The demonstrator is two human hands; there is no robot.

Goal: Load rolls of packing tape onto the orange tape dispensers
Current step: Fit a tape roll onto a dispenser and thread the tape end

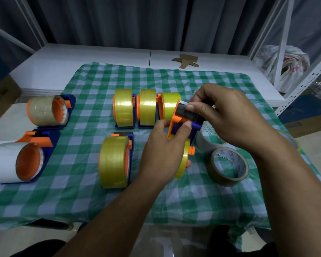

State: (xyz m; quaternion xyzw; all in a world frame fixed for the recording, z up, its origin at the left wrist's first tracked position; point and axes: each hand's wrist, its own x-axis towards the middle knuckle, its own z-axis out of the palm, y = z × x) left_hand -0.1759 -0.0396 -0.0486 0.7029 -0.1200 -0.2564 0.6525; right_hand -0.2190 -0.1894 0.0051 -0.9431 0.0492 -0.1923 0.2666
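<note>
Tape dispenser (pixel 172 124), orange and blue, is up off the cloth between your two hands. Your left hand (pixel 163 151) wraps its lower part, thumb on the orange frame and fingers curled behind the yellow roll (pixel 183 164) mounted on it. Only the roll's edge shows past your knuckles; its hub is hidden. Your right hand (pixel 224 112) pinches the black bar (pixel 188 115) at the dispenser's top end between thumb and fingertips. I cannot tell whether tape lies over that bar.

Just beyond the grip, three loaded dispensers (pixel 147 108) stand in a row; the nearest is partly covered by the held one. Left of the grip stands a fourth loaded dispenser (pixel 115 162). Well away to the left lie two pale-tape dispensers (pixel 44 112), the nearer one cut off by the frame edge. Right of the grip, a clear roll (pixel 202 143) is half hidden under your right wrist, with a brown roll (pixel 219 175) just beside it. Everything rests on the checked cloth (pixel 82 191).
</note>
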